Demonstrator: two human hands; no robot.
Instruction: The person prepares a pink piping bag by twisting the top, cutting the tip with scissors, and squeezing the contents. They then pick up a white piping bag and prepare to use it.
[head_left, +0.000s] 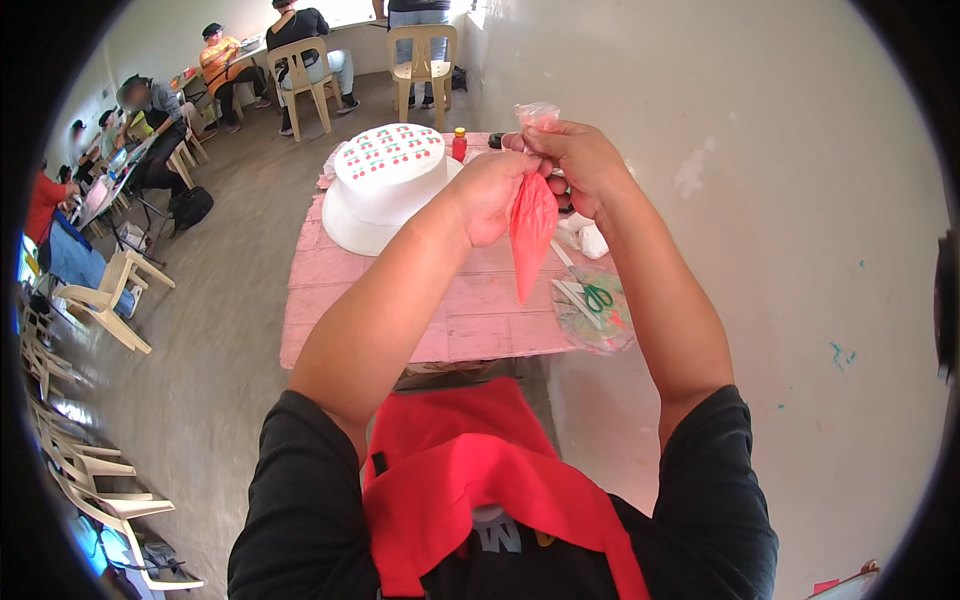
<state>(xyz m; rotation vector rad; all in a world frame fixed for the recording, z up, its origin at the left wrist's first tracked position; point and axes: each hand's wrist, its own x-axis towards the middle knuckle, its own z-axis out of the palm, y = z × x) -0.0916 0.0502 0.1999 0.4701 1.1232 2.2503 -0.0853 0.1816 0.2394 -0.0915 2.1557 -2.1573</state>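
Observation:
A plastic piping bag (533, 236) filled with red icing hangs tip down over the table. My left hand (489, 196) is closed around its upper part. My right hand (583, 166) pinches the gathered neck, and loose clear plastic sticks up above the fingers. To the left of my hands, a round white cake (390, 169) stands on a white base (349, 231). Rows of small red cherries with green stems (395, 148) decorate its top. Whether it is real cake or a dummy, I cannot tell.
On the pink table (360, 307), behind my hands, stands a red bottle with a yellow cap (459, 144). Green-handled scissors (597, 297) and a white triangular tool (576, 301) lie on a smeared round plastic sheet (600, 334). A wall (780, 225) rises on the right. People sit at tables further back.

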